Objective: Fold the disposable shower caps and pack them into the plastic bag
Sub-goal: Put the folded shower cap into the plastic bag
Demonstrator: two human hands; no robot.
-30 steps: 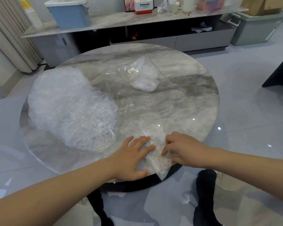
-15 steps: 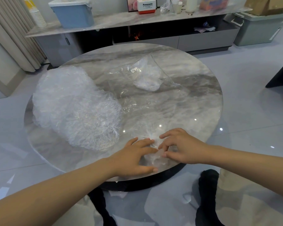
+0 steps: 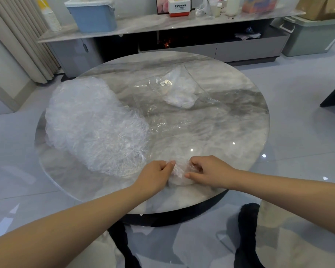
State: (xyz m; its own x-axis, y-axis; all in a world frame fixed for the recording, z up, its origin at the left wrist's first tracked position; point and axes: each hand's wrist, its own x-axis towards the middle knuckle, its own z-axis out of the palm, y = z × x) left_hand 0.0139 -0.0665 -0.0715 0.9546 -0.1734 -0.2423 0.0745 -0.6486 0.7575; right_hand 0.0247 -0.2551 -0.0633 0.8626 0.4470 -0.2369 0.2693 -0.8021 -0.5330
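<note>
Pinching a crumpled clear shower cap between them, both hands work at the six o'clock edge of the round marble counter: the left hand curls its fingers round the cap's left side, the right hand nips the right side between thumb and bent fingers, knuckles up, both forearms reaching in low from the near side. Thin film like this looks slippery and springy, so the fold may pop open if either pinch loosens, and being so near the rim the cap could slide off to the floor. At nine o'clock sits a big pile of unfolded caps, just beside the left hand. Toward twelve o'clock lies the flat plastic bag with a small wad of folded caps apparently inside, well apart from the hands, so most of the packing seems left.
</note>
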